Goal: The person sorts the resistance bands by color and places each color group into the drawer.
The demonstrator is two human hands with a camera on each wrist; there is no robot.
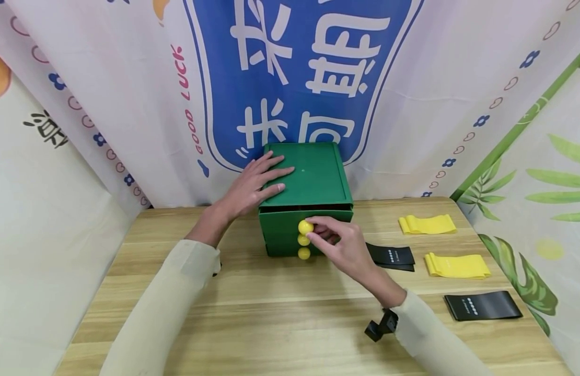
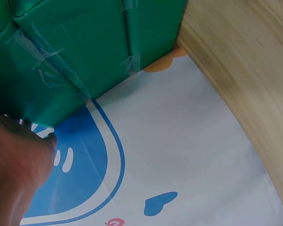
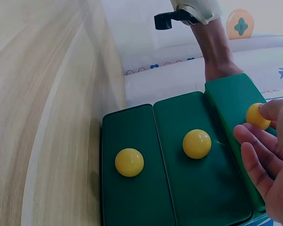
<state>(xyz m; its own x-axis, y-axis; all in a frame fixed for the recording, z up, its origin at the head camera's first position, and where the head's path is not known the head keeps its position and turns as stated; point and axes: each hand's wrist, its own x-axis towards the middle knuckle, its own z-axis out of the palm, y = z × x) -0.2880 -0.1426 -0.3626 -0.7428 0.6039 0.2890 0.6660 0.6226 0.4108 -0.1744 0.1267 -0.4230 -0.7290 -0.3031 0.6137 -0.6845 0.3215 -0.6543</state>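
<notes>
A green drawer box stands at the back of the table, with yellow round knobs down its front. My left hand rests with fingers spread on the left part of its lid. Thumb and fingertips of my right hand pinch the top yellow knob. The top drawer sticks out a little past the other two in the right wrist view, and a dark gap shows under the lid. The middle knob and the bottom knob are untouched. What lies inside the drawer is hidden.
Right of the box lie a folded black band, two folded yellow bands and another black band. A printed curtain hangs right behind the box. The wooden table extends in front.
</notes>
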